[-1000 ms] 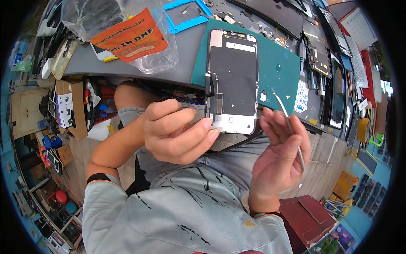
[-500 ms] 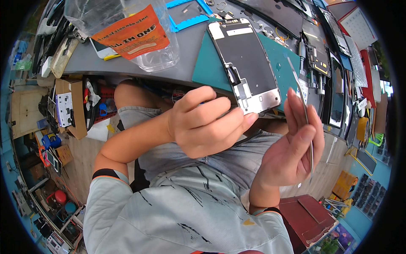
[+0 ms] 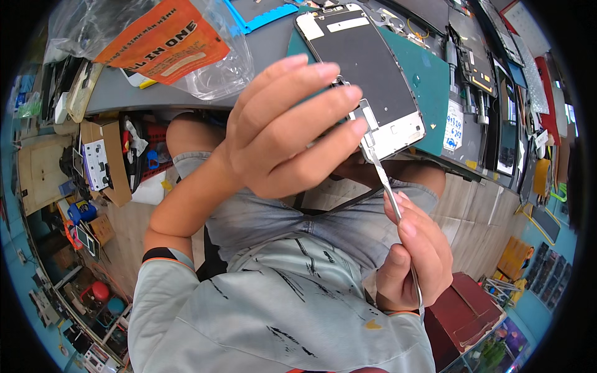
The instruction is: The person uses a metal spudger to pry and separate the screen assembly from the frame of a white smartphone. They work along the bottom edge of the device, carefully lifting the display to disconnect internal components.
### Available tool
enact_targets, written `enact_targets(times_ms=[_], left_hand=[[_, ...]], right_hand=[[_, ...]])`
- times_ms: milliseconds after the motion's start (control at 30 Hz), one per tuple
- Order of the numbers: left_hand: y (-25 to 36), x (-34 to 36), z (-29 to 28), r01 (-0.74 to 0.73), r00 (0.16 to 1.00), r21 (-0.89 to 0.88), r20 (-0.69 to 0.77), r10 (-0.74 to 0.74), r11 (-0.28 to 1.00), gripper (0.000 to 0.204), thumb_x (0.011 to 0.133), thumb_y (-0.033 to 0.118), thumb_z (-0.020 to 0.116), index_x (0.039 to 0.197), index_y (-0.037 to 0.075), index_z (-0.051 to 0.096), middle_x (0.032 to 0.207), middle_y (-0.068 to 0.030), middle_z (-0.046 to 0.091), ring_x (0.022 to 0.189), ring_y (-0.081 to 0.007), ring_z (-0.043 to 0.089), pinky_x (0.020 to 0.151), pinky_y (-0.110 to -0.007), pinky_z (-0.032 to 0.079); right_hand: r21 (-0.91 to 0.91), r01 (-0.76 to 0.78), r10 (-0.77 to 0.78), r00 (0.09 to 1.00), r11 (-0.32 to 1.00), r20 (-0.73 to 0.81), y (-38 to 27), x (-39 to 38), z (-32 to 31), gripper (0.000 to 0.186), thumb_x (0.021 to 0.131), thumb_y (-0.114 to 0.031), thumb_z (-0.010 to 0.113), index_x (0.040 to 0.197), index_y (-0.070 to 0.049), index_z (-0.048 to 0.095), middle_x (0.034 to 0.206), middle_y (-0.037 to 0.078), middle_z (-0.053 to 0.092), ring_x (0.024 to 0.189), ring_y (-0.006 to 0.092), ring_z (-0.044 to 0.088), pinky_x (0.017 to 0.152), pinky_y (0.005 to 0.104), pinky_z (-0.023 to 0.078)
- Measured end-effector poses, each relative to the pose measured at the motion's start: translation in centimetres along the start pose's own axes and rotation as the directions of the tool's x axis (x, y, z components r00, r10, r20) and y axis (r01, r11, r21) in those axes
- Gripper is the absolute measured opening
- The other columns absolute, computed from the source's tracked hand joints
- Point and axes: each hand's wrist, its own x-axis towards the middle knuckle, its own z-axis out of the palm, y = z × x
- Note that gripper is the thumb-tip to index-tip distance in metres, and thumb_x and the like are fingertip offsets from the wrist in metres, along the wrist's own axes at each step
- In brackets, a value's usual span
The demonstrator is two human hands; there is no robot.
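A phone screen assembly point(image 3: 354, 59), dark-backed with pale metal ends, lies face down on a teal mat point(image 3: 429, 81), its near end over the table edge. My right hand point(image 3: 416, 255) grips a thin metal spudger point(image 3: 384, 180). The flat tip of the spudger is at the lower left corner of the screen assembly, by the pale bracket there. My left hand point(image 3: 286, 127) hovers over the assembly's left edge, fingers stretched out, with its thumb hidden. Those fingers cover part of a small black flex cable; whether they touch it I cannot tell.
Left of the mat stands a clear plastic pouch point(image 3: 224, 78) with an orange label point(image 3: 165, 46). Behind it lies a blue frame point(image 3: 261, 18). Metal cylinders, phone parts and a handwritten label point(image 3: 454, 124) crowd the right side. An open cardboard box point(image 3: 109, 165) sits below at left.
My right hand has lowered and turned the spudger, bringing its tip onto the screen assembly's near corner. My left hand has risen from that corner, its fingers straightening.
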Motion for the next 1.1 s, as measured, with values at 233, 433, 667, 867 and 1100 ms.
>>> enact_targets(times_ms=[233, 433, 667, 867, 1100], left_hand=[[0.0, 0.8, -0.2, 0.042, 0.997, 0.039, 0.066, -0.045, 0.998, 0.035, 0.092, 0.034, 0.09, 0.125, 0.023, 0.086, 0.137, -0.0038, 0.074, 0.133, -0.0332, 0.067, 0.119, -0.054, 0.056], [0.2, 0.7, -0.9, 0.086, 0.986, -0.019, 0.148, -0.083, 0.996, 0.036, 0.091, 0.033, 0.09, 0.124, 0.022, 0.088, 0.139, -0.0024, 0.075, 0.131, -0.0312, 0.07, 0.12, -0.054, 0.054], [0.3, 0.8, -0.9, 0.096, 0.983, -0.019, 0.158, -0.092, 0.995, 0.037, 0.089, 0.033, 0.09, 0.124, 0.022, 0.088, 0.136, -0.0014, 0.077, 0.129, -0.0278, 0.073, 0.121, -0.053, 0.053], [0.4, 0.7, -0.9, 0.109, 0.981, -0.034, 0.164, -0.102, 0.994, 0.038, 0.088, 0.031, 0.09, 0.125, 0.021, 0.088, 0.137, -0.0014, 0.077, 0.129, -0.0273, 0.074, 0.122, -0.053, 0.052], [0.3, 0.6, -0.8, 0.112, 0.983, -0.059, 0.153, -0.102, 0.992, 0.041, 0.086, 0.029, 0.091, 0.125, 0.019, 0.087, 0.136, -0.0038, 0.077, 0.125, -0.0257, 0.076, 0.121, -0.05, 0.052]], right_hand=[[-0.064, 0.024, -0.028, 0.998, 0.998, -0.055, -0.4, 0.2, 1.0, 0.024, 0.101, 0.0, 0.076, 0.119, 0.015, 0.073, 0.104, 0.032, 0.079, 0.098, 0.0472, 0.084, 0.088, 0.0534, 0.073], [-0.066, -0.01, 0.007, 0.999, 0.998, -0.045, -0.6, 0.1, 1.2, 0.023, 0.101, 0.002, 0.075, 0.119, 0.016, 0.072, 0.104, 0.033, 0.079, 0.098, 0.0468, 0.084, 0.086, 0.0509, 0.074], [-0.101, -0.008, 0.005, 0.999, 0.995, -0.032, -0.9, 0.3, 1.2, 0.023, 0.102, 0.002, 0.075, 0.12, 0.016, 0.072, 0.104, 0.033, 0.079, 0.097, 0.0465, 0.085, 0.083, 0.0486, 0.074], [-0.126, -0.016, 0.012, 0.999, 0.992, -0.032, -1.2, 0.5, 1.4, 0.023, 0.101, 0.002, 0.076, 0.119, 0.016, 0.072, 0.102, 0.032, 0.08, 0.096, 0.0457, 0.085, 0.082, 0.0471, 0.074], [-0.145, -0.015, 0.009, 0.999, 0.989, -0.045, -1.3, 0.6, 1.7, 0.024, 0.099, 0.005, 0.077, 0.119, 0.017, 0.073, 0.102, 0.033, 0.08, 0.097, 0.0458, 0.085, 0.083, 0.0471, 0.074]])
